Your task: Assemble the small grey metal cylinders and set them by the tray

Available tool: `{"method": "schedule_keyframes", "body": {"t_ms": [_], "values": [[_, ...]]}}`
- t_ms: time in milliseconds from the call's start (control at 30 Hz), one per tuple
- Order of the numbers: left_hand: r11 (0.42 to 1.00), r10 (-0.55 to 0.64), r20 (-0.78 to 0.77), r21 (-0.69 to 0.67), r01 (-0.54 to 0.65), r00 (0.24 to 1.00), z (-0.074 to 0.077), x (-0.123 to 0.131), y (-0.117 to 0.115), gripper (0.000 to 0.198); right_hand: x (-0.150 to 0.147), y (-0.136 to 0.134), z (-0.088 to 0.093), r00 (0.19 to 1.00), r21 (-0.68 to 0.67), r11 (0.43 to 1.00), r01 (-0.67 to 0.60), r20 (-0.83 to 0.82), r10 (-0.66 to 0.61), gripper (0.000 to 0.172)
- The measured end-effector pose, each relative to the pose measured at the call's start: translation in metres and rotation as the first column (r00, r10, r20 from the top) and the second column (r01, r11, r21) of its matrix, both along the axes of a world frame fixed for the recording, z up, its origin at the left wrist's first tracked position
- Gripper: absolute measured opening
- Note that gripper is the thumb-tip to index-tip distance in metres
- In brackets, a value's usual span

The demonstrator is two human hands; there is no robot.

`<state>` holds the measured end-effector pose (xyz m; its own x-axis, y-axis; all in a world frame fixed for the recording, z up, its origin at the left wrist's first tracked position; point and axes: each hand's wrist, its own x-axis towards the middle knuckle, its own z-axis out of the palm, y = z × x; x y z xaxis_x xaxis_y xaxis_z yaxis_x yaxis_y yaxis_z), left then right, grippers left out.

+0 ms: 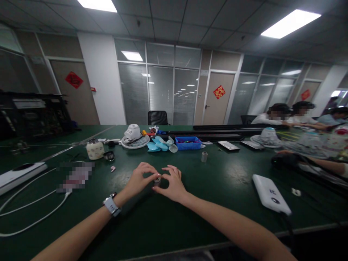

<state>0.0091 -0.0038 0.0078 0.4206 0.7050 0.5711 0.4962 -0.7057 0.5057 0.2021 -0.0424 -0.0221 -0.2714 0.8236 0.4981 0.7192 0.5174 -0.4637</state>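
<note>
My left hand, with a watch on its wrist, pinches the top of a small grey metal cylinder just above the green table. From the other side, my right hand curls its thumb and fingers round the same cylinder. The fingers cover much of it, so its details are hard to make out. A second, similar metal cylinder stands upright farther back to the right. Behind my hands lie light blue fan blades and a blue tray with small parts in it.
A white fan body with its grille and a cream bottle stand back left. White cables run across the left side. A white device lies to the right. Several people sit at the far right.
</note>
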Motion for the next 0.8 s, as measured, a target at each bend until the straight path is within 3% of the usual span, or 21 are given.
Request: {"method": "schedule_keyframes", "body": {"t_ms": [133, 333, 567, 700, 800], "values": [[0.996, 0.084, 0.014, -0.043, -0.083, 0.996, 0.005, -0.019, 0.013, 0.029, 0.0, -0.001, 0.001, 1.0, -0.011, 1.0, -0.009, -0.001, 0.009, 0.043], [0.941, -0.146, -0.141, -0.325, 0.093, 0.979, -0.012, -0.036, 0.029, 0.032, 0.001, -0.001, 0.002, 1.0, 0.009, 1.0, -0.03, -0.006, 0.03, 0.043], [0.943, -0.201, -0.267, -0.314, 0.112, 0.942, -0.023, -0.029, 0.03, 0.031, 0.002, 0.002, -0.002, 0.996, 0.035, 0.999, -0.032, 0.09, 0.028, 0.05], [0.927, -0.181, -0.22, -0.365, 0.091, 0.959, -0.022, -0.029, 0.029, 0.04, 0.013, 0.013, 0.001, 0.977, 0.146, 0.989, 0.034, 0.206, -0.064, 0.05], [0.895, -0.106, -0.175, -0.446, 0.017, 0.979, -0.021, -0.028, 0.026, 0.054, 0.042, 0.038, 0.002, 0.936, 0.233, 0.954, 0.19, 0.252, -0.248, 0.046]]}}
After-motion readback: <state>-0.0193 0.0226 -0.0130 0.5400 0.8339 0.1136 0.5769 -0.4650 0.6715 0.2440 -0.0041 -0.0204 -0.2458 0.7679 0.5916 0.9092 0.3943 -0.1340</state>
